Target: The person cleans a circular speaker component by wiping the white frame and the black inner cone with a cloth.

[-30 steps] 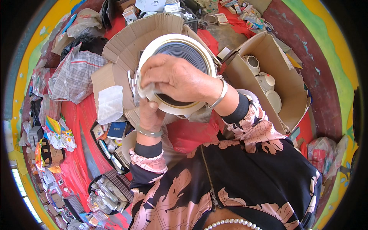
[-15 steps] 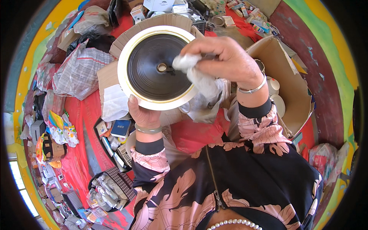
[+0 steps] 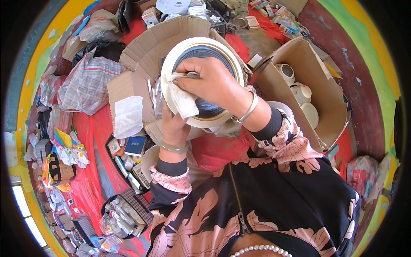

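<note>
the right hand (image 3: 204,79) (pinching cloth (image 3: 184,101)) bends across a white-rimmed disc (image 3: 209,108).

Lighting: bright, diffuse; window (image 3: 21,201) at lower left overexposed. Highlights: silver bracelet (image 3: 247,108) glinting; white cloth (image 3: 184,99) pale, creases legible. Optics: fisheye, black corners, painted wall (image 3: 371,45) bowed along the rim. Focus: centre fairly sharp; outer clutter softer.

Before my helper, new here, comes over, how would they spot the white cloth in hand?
Find the open cardboard box at top centre, then the dark, white-rimmed disc before it. The white cloth is pinched in the right hand over the disc's left side. Unlike the white sheet on the box's left flap, it is bunched and held.
</note>
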Available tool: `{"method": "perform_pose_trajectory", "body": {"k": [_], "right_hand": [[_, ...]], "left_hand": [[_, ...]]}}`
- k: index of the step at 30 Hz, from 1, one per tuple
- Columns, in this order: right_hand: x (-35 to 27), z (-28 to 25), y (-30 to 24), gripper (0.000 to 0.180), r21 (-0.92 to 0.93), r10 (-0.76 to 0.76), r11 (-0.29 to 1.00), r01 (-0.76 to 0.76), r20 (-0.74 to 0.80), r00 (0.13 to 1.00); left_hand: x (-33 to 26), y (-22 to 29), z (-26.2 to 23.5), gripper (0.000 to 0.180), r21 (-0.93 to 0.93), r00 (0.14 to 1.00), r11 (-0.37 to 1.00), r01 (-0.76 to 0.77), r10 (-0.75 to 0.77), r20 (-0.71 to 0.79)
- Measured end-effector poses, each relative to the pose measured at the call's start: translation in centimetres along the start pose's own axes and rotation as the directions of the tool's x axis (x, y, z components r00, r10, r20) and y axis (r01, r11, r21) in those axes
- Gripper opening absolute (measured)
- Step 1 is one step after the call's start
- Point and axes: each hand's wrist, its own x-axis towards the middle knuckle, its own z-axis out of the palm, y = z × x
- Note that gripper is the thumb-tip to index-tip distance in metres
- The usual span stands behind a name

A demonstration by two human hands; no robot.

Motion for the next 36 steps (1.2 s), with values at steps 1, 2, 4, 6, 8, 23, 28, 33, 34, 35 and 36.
{"method": "perform_pose_trajectory", "body": {"k": [1,2,4,6,8,23,28,33,34,35,36], "right_hand": [[0.1,-0.1,0.1,0.018,0.063,0.062,0.996,-0.063,0.018,0.998],[0.1,-0.2,0.2,0.019,0.1,0.085,0.991,-0.087,0.024,0.996],[0.2,-0.3,0.5,0.02,0.173,0.128,0.976,-0.133,0.038,0.991],[0.3,-0.8,0.2,0.018,0.166,0.223,0.957,-0.239,0.11,0.969],[0.4,-1.1,0.4,0.016,0.185,0.281,0.933,-0.309,0.162,0.946],[-0.1,-0.4,0.3,0.016,0.199,0.141,0.968,-0.155,0.082,0.987],[-0.3,-0.3,-0.2,0.016,0.091,0.013,0.996,-0.01,-0.032,0.999],[-0.6,-0.1,-0.3,0.019,0.201,0.107,0.975,-0.099,-0.032,0.994],[-0.7,-0.1,-0.3,0.019,0.222,0.117,0.969,-0.104,-0.044,0.992],[-0.8,-0.2,-0.4,0.02,0.239,0.14,0.963,-0.126,-0.042,0.989],[-0.8,-0.2,-0.6,0.02,0.256,0.161,0.956,-0.147,-0.037,0.986]], "left_hand": [[0.0,-0.3,-0.2,0.077,0.035,1.0,0.999,-0.023,0.022,0.009],[0.0,-0.5,-0.3,0.077,0.069,0.999,0.997,-0.046,0.044,0.019],[0.0,-0.7,-0.7,0.079,0.125,0.999,0.991,-0.046,0.043,0.025],[0.1,-0.7,-0.9,0.08,0.203,0.999,0.978,-0.052,0.049,0.021],[0.0,-0.6,-1.0,0.081,0.301,0.998,0.952,-0.062,0.062,0.01],[-0.7,-0.5,-0.9,0.078,0.132,0.998,0.99,-0.055,0.051,0.032],[-0.8,0.2,-0.5,0.08,0.227,0.994,0.968,-0.106,0.095,0.058],[-0.7,0.7,-0.3,0.078,0.335,0.984,0.928,-0.164,0.131,0.119],[-0.6,0.9,-0.3,0.078,0.346,0.981,0.922,-0.171,0.128,0.145],[-0.5,0.9,-0.5,0.078,0.384,0.98,0.906,-0.176,0.127,0.151],[-0.5,1.0,-0.9,0.077,0.422,0.98,0.888,-0.182,0.128,0.154]]}}
